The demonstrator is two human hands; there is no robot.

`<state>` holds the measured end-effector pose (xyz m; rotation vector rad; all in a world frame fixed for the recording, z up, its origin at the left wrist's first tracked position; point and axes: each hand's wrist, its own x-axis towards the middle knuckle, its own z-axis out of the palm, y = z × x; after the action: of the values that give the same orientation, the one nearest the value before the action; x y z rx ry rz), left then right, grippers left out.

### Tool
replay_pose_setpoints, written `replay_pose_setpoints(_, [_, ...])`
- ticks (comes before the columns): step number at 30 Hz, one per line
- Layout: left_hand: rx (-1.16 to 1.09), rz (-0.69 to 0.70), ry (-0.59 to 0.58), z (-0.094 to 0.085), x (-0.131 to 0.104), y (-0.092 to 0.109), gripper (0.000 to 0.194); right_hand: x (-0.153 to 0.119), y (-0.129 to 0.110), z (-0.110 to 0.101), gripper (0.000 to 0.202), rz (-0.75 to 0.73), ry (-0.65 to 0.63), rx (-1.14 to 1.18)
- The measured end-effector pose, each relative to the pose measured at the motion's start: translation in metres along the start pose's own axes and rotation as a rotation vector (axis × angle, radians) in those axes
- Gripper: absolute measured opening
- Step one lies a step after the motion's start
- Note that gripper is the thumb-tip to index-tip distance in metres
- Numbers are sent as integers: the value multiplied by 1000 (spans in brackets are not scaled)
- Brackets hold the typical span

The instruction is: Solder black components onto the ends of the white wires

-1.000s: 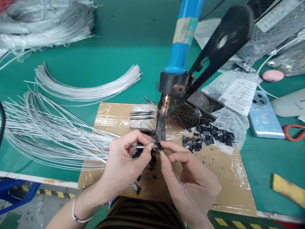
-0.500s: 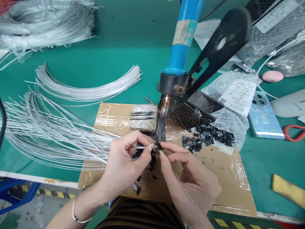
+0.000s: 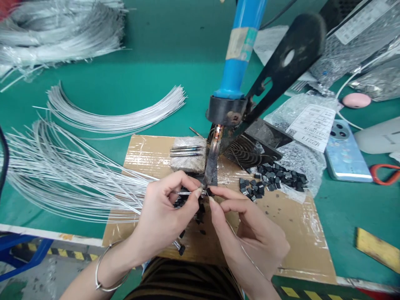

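Under the tip of a blue-handled soldering iron (image 3: 233,79), my two hands meet almost fingertip to fingertip. My left hand (image 3: 170,212) pinches a slim silvery piece (image 3: 183,193) between thumb and forefinger; its exact kind cannot be made out. In my right hand (image 3: 250,227), thumb and forefinger are closed on a thin solder wire (image 3: 246,255), which runs back across the palm to the wrist. The iron's dark tip (image 3: 211,173) points down just above the fingertips. Whether it touches the held pieces is hidden. Small black parts (image 3: 200,214) lie below the hands.
A black iron stand (image 3: 287,62) holds the iron over a cardboard sheet (image 3: 300,246). Left lie bundles of white wires (image 3: 78,175). A grey block (image 3: 187,160) carries several short metal-ended pieces. Black connectors (image 3: 275,179), a phone (image 3: 346,156) and a yellow sponge (image 3: 378,250) lie right.
Both hands keep the same pinch under the iron's tip. Nothing else has visibly moved apart from a slight shift of the camera view.
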<state>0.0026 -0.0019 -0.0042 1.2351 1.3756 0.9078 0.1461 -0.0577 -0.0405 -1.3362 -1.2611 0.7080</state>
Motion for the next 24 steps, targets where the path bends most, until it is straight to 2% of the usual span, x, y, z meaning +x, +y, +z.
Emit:
replay_pose_setpoints(17, [-17,13,8,0,-1,0,11,0,-2,0,17,-3,6,-6])
replay_pose_setpoints(24, [44,-3,-5,-2,0,-1,10,0,1,2,17,21,2,16])
